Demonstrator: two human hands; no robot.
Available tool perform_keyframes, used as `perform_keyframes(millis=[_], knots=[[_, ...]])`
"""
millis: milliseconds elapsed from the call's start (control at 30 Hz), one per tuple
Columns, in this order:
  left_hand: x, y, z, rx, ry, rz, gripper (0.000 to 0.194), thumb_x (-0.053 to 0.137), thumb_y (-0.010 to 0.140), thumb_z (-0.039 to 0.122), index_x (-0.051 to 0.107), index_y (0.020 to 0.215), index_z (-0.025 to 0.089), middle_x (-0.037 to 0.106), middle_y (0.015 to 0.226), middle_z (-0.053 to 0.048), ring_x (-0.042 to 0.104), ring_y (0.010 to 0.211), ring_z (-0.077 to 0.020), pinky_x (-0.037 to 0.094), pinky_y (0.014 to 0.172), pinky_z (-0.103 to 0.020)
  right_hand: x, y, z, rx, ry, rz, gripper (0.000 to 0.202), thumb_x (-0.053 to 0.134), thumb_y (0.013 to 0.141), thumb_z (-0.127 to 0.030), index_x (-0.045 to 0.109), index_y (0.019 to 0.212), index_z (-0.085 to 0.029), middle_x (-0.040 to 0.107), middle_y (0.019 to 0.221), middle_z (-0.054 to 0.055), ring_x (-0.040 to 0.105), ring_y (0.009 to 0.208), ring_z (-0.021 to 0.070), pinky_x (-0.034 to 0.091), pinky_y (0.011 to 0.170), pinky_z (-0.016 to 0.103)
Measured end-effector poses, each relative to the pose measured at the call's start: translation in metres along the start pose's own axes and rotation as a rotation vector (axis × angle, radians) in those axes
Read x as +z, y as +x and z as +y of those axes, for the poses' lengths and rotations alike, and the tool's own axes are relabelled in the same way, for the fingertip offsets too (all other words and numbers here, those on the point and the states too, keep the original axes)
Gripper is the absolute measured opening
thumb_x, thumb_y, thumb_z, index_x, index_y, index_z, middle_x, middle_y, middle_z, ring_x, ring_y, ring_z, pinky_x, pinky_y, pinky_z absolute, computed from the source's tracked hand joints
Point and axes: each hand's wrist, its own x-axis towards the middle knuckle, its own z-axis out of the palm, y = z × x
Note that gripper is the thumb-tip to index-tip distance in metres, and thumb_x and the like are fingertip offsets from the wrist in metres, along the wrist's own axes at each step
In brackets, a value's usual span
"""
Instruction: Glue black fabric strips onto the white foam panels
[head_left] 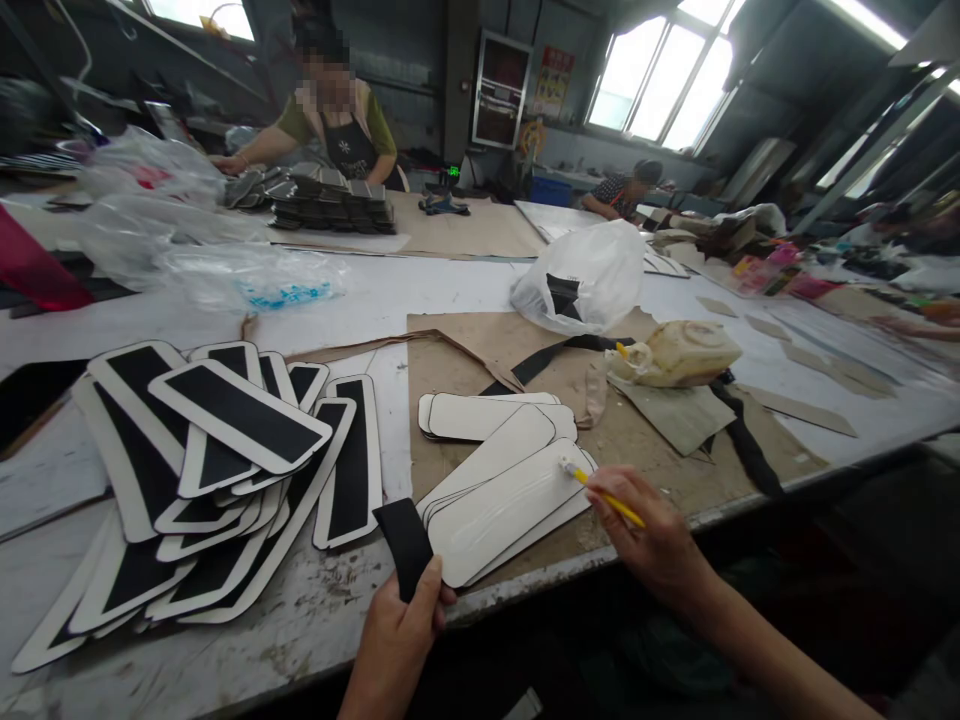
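A yellow-handled brush (611, 500) is gripped in my right hand (649, 535), its tip touching the far end of a white rounded panel (502, 520). A wet-looking streak shines along that panel, which lies on top of several similar ones. My left hand (405, 625) pinches a black strip (405, 540) between thumb and fingers, beside the panel's near left end. More white panels (487, 415) lie stacked just behind. On the left spreads a heap of white panels with black centres (240, 415), overlapping one another.
A yellowish plastic container (686, 352) lies on the brown sheet (442, 350), near a clear plastic bag (592, 280). Crumpled plastic bags (187, 240) sit at the back left. Across the table a person (352, 140) works by stacked dark pieces (334, 205).
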Motion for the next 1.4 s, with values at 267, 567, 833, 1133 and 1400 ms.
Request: perform_keyframes(millis=[267,567,833,1133,1400], knots=[[-0.002,-0.001,0.001,0.008,0.022,-0.026,0.048,0.05,0.072,0.062,0.058,0.058,0.016,0.049,0.046,0.001,0.04,0.04,-0.0116,0.029,0.042,-0.025,0.001,-0.004,0.007,0.031,-0.037,0.03,0.016,0.054,0.083,-0.018,0.062,0.096,-0.023,0.062,0.093,0.008,0.06,0.09,0.0213,0.051,0.081,0.037],[-0.003,-0.005,0.007,-0.034,-0.041,-0.052,0.043,0.049,0.076,0.056,0.057,0.061,0.016,0.05,0.049,0.0,0.042,0.043,-0.0114,0.031,0.043,-0.024,0.028,0.001,-0.061,0.281,0.486,-0.036,0.01,0.052,0.086,-0.024,0.061,0.09,-0.023,0.063,0.085,0.005,0.062,0.077,0.0186,0.053,0.067,0.03],[-0.004,-0.004,0.003,-0.022,-0.056,-0.075,0.041,0.048,0.079,0.053,0.056,0.064,0.016,0.052,0.051,0.001,0.042,0.045,-0.0107,0.032,0.044,-0.023,0.044,0.002,-0.051,0.455,0.508,-0.061,0.015,0.054,0.085,-0.034,0.061,0.086,-0.021,0.062,0.078,0.003,0.061,0.064,0.0165,0.051,0.061,0.029],[-0.003,-0.003,0.002,0.007,0.009,-0.02,0.047,0.05,0.074,0.06,0.058,0.06,0.016,0.05,0.048,0.0,0.044,0.045,-0.0132,0.033,0.044,-0.025,0.008,-0.004,0.016,0.317,0.098,0.101,0.014,0.051,0.086,-0.032,0.059,0.086,-0.02,0.06,0.086,0.006,0.06,0.082,0.0205,0.049,0.078,0.037],[0.0,0.001,-0.003,-0.007,0.003,-0.021,0.047,0.051,0.073,0.061,0.059,0.062,0.016,0.052,0.049,0.0,0.045,0.046,-0.0138,0.033,0.045,-0.025,-0.024,0.0,0.032,0.142,-0.073,0.19,0.008,0.053,0.085,-0.027,0.059,0.087,-0.022,0.061,0.087,0.006,0.059,0.084,0.0214,0.047,0.08,0.037]])
